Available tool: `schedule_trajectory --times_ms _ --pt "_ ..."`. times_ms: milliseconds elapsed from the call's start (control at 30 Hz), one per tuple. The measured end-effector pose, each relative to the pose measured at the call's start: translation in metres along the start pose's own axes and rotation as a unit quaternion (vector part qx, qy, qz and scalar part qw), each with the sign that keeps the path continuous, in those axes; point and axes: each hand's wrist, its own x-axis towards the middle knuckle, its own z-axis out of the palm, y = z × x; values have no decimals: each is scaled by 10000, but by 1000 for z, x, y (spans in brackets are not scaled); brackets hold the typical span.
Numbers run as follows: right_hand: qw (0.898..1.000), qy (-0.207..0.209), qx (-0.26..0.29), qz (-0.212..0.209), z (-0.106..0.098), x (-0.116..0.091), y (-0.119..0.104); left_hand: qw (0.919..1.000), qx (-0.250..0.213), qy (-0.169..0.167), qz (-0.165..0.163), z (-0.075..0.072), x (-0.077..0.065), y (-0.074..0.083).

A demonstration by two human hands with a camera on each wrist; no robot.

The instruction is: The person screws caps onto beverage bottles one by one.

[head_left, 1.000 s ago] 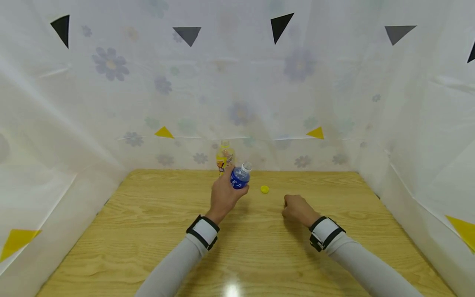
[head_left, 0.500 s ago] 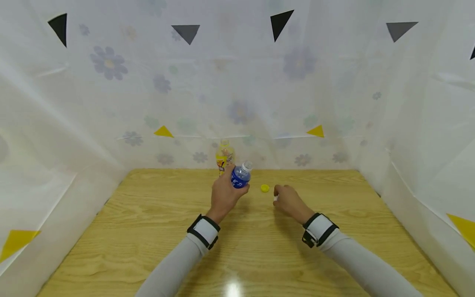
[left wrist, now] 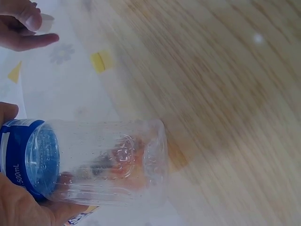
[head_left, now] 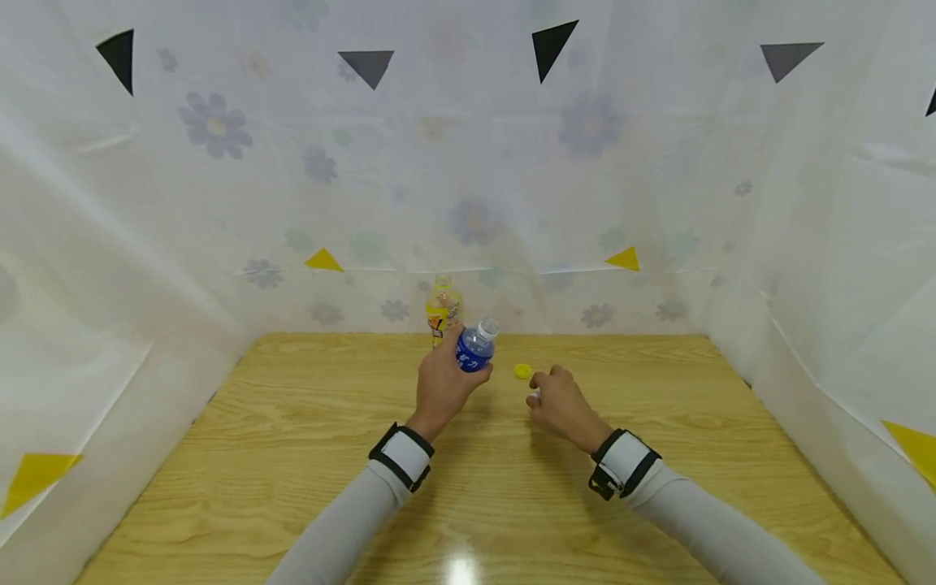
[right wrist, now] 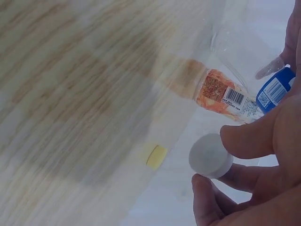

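My left hand [head_left: 442, 386] grips a clear plastic bottle [head_left: 477, 344] with a blue label around its upper part. The bottle leans to the right above the table, and a white ring shows at its neck. In the left wrist view its clear lower body [left wrist: 108, 160] extends from my fingers. Between thumb and fingers my right hand [head_left: 565, 410] pinches a white bottle cap [right wrist: 210, 156], to the right of the bottle and apart from it. A yellow bottle cap [head_left: 522, 371] lies on the table just beyond the right fingers.
Behind the left hand a clear bottle with a yellow and orange label [head_left: 441, 309] stands near the table's back edge, partly hidden. The wooden table [head_left: 292, 455] is enclosed by white flowered sheeting [head_left: 468, 162] at the back and both sides.
My right hand has moved left, toward the bottle, with the white cap coming into sight between its fingers. The left hand and its bottle have stayed nearly still.
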Motion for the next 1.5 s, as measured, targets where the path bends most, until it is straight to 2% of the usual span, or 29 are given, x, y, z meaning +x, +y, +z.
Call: schedule_trajectory --times_ms 133,333,567,700,867,1067,1267,1367,1500 --pt "9999 0 62 -137 1 0 -1 10000 -34 2 -11 -1 0 0" --pt "9993 -185 321 71 3 -2 -1 10000 -31 41 29 -1 -1 -1" --pt "9993 -163 317 96 6 -2 0 10000 -24 -29 -72 -1 -1 2" --pt "9986 -164 465 178 0 0 -3 10000 -81 10 24 -2 -3 2" --pt "9982 -60 598 51 -11 6 -9 9999 -99 46 114 -1 -3 0" --pt "9943 565 794 -437 -37 15 -24 9998 -61 75 176 0 -3 1" --pt "9871 1093 800 -859 -68 24 -45 9997 -5 -58 247 0 -3 3" --pt "9853 1156 801 -972 -80 29 -56 9997 26 -79 234 0 -2 3" --pt "9859 1014 827 -1042 -86 34 -65 9998 90 -89 175 1 -1 2"
